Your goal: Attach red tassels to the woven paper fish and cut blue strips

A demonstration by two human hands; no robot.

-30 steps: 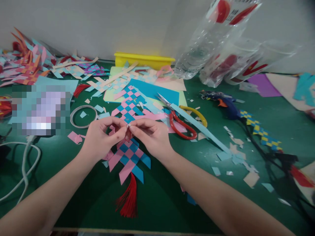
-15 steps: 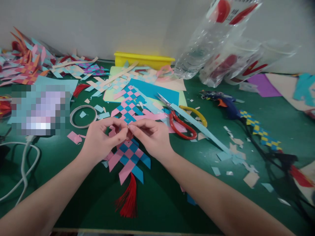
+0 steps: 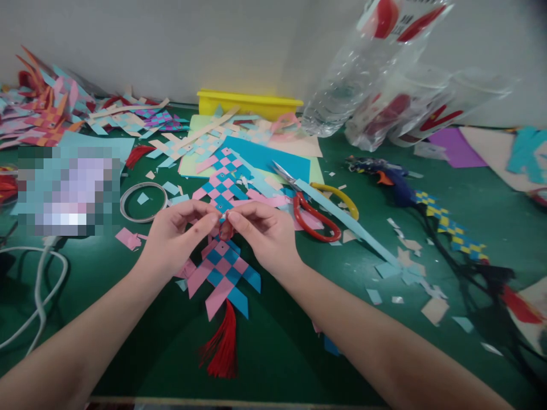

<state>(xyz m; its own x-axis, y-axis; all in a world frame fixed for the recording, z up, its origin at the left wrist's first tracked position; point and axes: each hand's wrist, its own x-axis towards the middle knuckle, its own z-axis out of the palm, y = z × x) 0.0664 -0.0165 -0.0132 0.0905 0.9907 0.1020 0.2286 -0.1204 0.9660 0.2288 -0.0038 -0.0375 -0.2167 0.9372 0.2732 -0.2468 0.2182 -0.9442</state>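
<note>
My left hand (image 3: pixel 179 233) and my right hand (image 3: pixel 265 234) meet above the table, thumbs pressed against forefingers. Between their fingertips is a tiny pale, shiny piece, too small to name. Just below it, something thin and red shows between the hands. A pink-and-blue woven paper piece (image 3: pixel 223 266) with pointed strip ends lies under my hands, its middle partly covered. From its lower end hangs a red tassel (image 3: pixel 224 347). Beyond my fingers, another pink-and-blue woven piece (image 3: pixel 222 187) has small punched holes.
Scissors (image 3: pixel 298 209) with red and yellow handles lie right of my hands, under a light blue strip (image 3: pixel 342 212). A tape ring (image 3: pixel 122 206) and a blurred-out device sit left. Paper scraps, a plastic bottle (image 3: pixel 337 94) and a yellow tray (image 3: pixel 252 105) stand around the back.
My fingertips have drawn slightly apart around the tiny pale piece, so more of it shows. The woven paper and tassel stay in place.
</note>
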